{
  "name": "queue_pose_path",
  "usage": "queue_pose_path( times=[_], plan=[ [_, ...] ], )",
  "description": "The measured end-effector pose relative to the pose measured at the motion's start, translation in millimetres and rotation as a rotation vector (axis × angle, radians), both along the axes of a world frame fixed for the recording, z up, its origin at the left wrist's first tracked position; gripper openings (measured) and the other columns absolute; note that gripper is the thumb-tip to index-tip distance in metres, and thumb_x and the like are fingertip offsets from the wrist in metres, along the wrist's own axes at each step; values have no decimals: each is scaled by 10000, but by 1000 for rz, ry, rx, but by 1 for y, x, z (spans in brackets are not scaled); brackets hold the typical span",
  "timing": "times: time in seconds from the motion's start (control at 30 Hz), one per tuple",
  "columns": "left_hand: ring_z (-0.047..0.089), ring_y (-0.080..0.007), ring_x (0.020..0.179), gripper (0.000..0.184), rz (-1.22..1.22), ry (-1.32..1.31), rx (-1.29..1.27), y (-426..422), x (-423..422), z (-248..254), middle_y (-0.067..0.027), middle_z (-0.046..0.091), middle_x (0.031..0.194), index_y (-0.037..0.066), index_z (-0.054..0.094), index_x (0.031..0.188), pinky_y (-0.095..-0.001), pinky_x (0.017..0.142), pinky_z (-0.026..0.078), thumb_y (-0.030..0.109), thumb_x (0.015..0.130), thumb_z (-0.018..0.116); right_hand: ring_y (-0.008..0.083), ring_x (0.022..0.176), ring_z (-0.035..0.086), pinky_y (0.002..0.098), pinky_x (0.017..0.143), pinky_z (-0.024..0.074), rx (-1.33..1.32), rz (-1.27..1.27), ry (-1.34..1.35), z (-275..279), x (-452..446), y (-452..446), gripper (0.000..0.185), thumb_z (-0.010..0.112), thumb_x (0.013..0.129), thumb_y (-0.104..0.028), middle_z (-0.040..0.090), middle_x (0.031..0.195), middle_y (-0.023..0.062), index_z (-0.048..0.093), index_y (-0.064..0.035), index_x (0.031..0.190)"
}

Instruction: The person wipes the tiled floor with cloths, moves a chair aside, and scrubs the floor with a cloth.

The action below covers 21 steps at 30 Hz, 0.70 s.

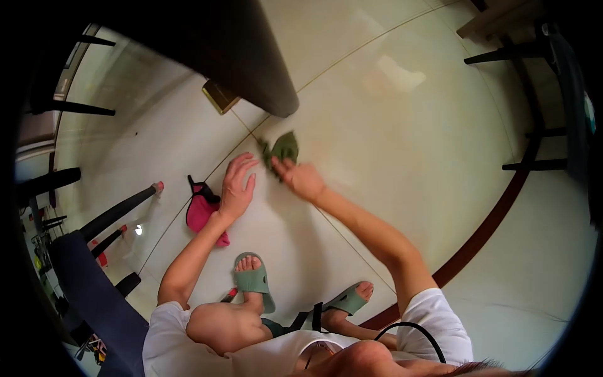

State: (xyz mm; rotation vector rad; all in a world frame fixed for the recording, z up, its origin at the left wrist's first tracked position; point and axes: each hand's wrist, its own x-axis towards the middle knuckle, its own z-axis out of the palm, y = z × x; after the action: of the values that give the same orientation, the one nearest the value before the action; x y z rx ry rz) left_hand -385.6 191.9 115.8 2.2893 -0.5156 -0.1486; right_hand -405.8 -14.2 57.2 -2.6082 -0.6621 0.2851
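Your white T-shirt [182, 345] is nearest the camera, and both bare arms stretch forward from it over the tiled floor [389, 144]. Your right hand [304, 182] reaches to a crumpled, dark green cloth [286, 147], its fingertips against the near edge. Blur at the fingers means you cannot tell whether they pinch the fabric or only press on it. Your left hand [237, 191] is loosely open, fingers slightly curled, with nothing in it; it sits just to the left of the cloth, a gap between them.

As far as one can judge, the step in hand is getting hold of or arranging that cloth; next you would want a sure grip on its edge, with the left hand near enough to steady it.

The cloth lies ahead of the right fingertips, near the foot of a dark column [273, 81]. A pink cloth item with black trim [201, 212] lies near your left wrist, farther left than the green one.
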Motion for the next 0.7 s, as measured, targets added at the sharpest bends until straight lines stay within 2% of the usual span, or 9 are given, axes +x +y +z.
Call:
queue_pose_path(
  times=[0.1, 0.2, 0.27, 0.4, 0.43, 0.5, 0.6, 0.63, 0.7],
  plan=[
    [520, -304, 1174, 299, 147, -60, -54, 22, 7, -3, -132, 544, 1236, 30, 592, 1115, -371, 994, 410, -40, 825, 572, 298, 735, 643, 425, 596, 502, 165, 140, 228, 14, -46, 43, 492, 536, 833, -121, 624, 923, 116, 501, -32, 1315],
    [536, -321, 1131, 297, 160, -154, -13, 38, 15, 1, -142, 538, 1218, 28, 574, 1125, -388, 970, 431, -42, 838, 556, 319, 778, 639, 398, 662, 517, 572, 52, 328, 25, -68, 45, 468, 546, 796, -73, 654, 990, 140, 566, -47, 1262],
    [546, -306, 1120, 300, 209, -153, -49, 46, 19, 8, -126, 545, 1203, 30, 569, 1123, -380, 956, 436, -52, 835, 554, 282, 810, 650, 352, 730, 519, 890, -173, 391, 43, -67, 18, 473, 525, 770, -24, 664, 1042, 148, 606, -66, 1233],
    [539, -291, 1126, 265, 299, -210, -68, 64, 22, 5, -105, 541, 1194, 22, 562, 1088, -377, 958, 433, -57, 835, 551, 91, 853, 615, 227, 751, 495, 1046, -702, 395, 51, -66, -76, 438, 440, 857, 31, 687, 1043, 102, 565, 13, 1276],
    [536, -290, 1130, 262, 321, -206, -59, 65, 20, 5, -105, 540, 1193, 22, 561, 1083, -377, 959, 431, -60, 834, 550, 73, 795, 599, 221, 703, 486, 933, -790, 268, 48, -64, -96, 442, 456, 859, 31, 696, 985, 115, 556, 16, 1289],
    [529, -289, 1134, 262, 360, -199, -55, 67, 14, 4, -107, 538, 1191, 23, 560, 1078, -378, 961, 427, -62, 831, 549, 263, 649, 616, 351, 619, 505, 159, -760, 341, 35, -67, -131, 512, 531, 826, -18, 658, 862, 186, 497, 20, 1335],
    [521, -288, 1135, 270, 396, -202, -73, 74, 5, -6, -111, 536, 1188, 28, 561, 1078, -380, 962, 423, -62, 824, 553, 363, 704, 621, 428, 633, 511, -47, -633, 182, 2, -85, -103, 673, 577, 797, -63, 647, 880, 197, 346, 17, 1424],
    [519, -289, 1134, 273, 403, -203, -78, 77, 0, -10, -113, 536, 1187, 30, 561, 1078, -381, 963, 421, -62, 821, 554, 373, 745, 637, 462, 628, 506, -129, -609, 304, 5, -75, -79, 780, 600, 788, -95, 647, 930, 198, 221, 34, 1458],
    [518, -290, 1131, 272, 417, -207, -86, 79, -4, -11, -114, 536, 1186, 33, 563, 1077, -382, 963, 419, -58, 820, 557, 376, 745, 639, 477, 623, 503, -77, -532, 275, -1, -54, -37, 759, 571, 806, -127, 646, 945, 201, 209, 57, 1447]
  ],
)
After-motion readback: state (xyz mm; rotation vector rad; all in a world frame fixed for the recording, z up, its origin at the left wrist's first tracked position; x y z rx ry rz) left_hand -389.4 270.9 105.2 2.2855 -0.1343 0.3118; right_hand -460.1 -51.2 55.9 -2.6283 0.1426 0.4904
